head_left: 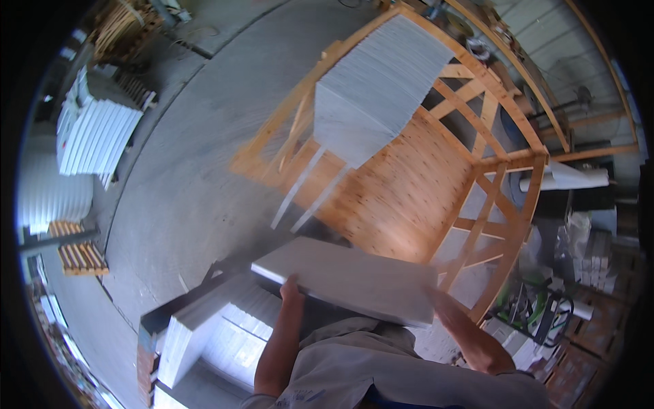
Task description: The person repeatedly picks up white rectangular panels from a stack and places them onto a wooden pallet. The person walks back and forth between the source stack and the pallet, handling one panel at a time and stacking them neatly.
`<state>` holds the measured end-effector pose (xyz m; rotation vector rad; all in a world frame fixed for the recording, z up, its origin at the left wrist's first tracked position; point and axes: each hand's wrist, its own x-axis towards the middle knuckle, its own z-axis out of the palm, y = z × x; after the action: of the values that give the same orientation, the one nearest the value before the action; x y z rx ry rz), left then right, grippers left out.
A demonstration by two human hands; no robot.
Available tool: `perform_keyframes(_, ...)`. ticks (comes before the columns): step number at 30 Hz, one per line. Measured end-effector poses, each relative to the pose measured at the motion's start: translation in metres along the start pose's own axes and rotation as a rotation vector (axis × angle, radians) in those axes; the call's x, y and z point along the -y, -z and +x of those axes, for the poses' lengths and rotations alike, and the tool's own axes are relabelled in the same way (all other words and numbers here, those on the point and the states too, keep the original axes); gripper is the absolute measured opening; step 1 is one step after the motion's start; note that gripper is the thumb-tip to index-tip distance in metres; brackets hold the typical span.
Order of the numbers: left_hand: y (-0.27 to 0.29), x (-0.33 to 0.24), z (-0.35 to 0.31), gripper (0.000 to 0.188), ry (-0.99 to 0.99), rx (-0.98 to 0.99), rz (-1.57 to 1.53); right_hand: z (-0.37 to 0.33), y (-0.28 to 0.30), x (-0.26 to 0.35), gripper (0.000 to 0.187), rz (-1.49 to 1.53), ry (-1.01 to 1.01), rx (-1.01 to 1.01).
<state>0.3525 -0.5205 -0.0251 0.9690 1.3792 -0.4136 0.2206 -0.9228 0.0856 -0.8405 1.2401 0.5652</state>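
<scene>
A pale grey rectangular slab [347, 276] is held roughly level in front of my body. My left hand [291, 289] grips its near edge towards the left end. My right hand [438, 300] is at the slab's right end; its fingers are blurred and partly hidden. Beyond stands a large open wooden crate [402, 194] with slatted, cross-braced sides. A tight row of similar slabs [381, 82] stands on edge in its far part. Two thin pale strips [310, 191] extend from that row towards me across the crate's floor.
Close at my lower left, another stack of slabs [235, 334] rests in a dark-framed stand [170, 307]. White stacked pieces [102, 133] and a wooden pallet [82, 255] are at the far left. A green-and-black wheeled tool [535, 307] and cartons lie to the right.
</scene>
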Motion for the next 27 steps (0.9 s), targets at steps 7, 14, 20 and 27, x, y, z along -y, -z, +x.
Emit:
perform_keyframes(7, -0.129, -0.005, 0.133, 0.018, 0.037, 0.229, 0.323, 0.043, 0.008, -0.085, 0.054, -0.144, 0.185, -0.316)
perform_keyframes(14, -0.211, 0.027, 0.237, 0.016, -0.002, 0.336, 0.450, 0.078, -0.034, -0.098, 0.046, 0.102, 0.068, -0.535)
perform_keyframes(20, -0.244, 0.030, 0.263, 0.032, 0.001, 0.338, 0.602, 0.120, -0.027, -0.102, 0.041, -0.034, 0.211, -0.485)
perform_keyframes(27, -0.234, 0.038, 0.279, 0.027, -0.126, 0.311, 0.810, 0.102, -0.074, -0.049, 0.046, 0.474, 0.014, -0.498)
